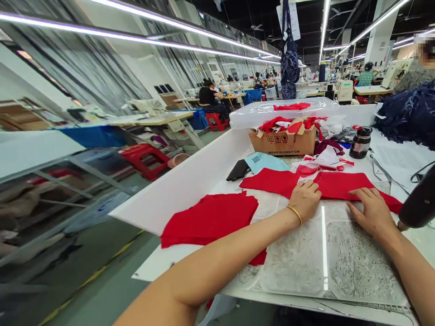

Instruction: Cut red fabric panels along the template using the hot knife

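A long red fabric piece (343, 184) lies across the table in front of me. My left hand (305, 200), with a gold bangle at the wrist, has its fingers curled down on the near edge of this cloth, about its middle. Toward the cloth's right end, my right hand (372, 210) rests with fingers stretched over the edge and the thumb apart. To the left, a stack of red fabric pieces (210, 217) lies flat, partly hidden behind my left forearm. White and red scraps (326, 160) lie just beyond the long piece.
Behind the cloth are a cardboard box (283, 141) of scraps, a black phone (238, 170), a light blue paper (267, 161) and a dark jar (360, 142). A black machine part (421, 199) juts in at right. A white panel (190, 181) borders the table's left.
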The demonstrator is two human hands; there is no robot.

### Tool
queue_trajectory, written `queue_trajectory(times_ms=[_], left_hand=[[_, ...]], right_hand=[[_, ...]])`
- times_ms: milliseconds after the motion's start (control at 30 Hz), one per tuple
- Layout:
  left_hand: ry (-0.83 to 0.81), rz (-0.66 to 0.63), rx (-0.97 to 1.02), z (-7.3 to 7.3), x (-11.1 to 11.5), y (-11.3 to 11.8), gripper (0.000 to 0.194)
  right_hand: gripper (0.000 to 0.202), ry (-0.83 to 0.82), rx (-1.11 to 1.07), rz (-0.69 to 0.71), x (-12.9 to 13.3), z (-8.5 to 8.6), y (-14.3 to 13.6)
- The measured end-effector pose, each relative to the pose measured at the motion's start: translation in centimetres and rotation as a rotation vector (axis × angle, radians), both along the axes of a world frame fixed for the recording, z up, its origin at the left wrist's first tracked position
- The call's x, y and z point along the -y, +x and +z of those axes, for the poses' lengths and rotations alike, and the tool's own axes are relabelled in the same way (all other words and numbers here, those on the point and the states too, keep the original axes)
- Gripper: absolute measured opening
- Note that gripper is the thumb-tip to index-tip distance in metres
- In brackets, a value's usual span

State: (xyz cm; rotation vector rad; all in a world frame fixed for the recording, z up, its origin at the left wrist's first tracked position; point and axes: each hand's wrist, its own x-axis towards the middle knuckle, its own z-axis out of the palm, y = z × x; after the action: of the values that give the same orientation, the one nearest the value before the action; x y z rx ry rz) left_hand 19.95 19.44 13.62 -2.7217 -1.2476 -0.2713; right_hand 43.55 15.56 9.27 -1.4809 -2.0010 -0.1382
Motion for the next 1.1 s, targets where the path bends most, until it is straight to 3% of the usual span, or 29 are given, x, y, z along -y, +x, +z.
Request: queue_trajectory(times_ms=[400,933,1100], left_hand=[[-0.072,0.093,0.051,-0.3,-0.4,-0.6,0.022],[-0.101,0.124,0.178,-0.1,-0.5,-0.5,0.014],[-0.066,0.15,0.199,-0.3,0.5,0.9,0.052]], right_hand=[[0.02,-0.043,-0.01,0.003,-0.7,-0.3,-1.9],[0.019,-0.015,-0.144,-0.052,-1.7,-0.3,-1.7],[0.018,-0.006,-0.233,-0.025,-1.2,0.3,-2.4]])
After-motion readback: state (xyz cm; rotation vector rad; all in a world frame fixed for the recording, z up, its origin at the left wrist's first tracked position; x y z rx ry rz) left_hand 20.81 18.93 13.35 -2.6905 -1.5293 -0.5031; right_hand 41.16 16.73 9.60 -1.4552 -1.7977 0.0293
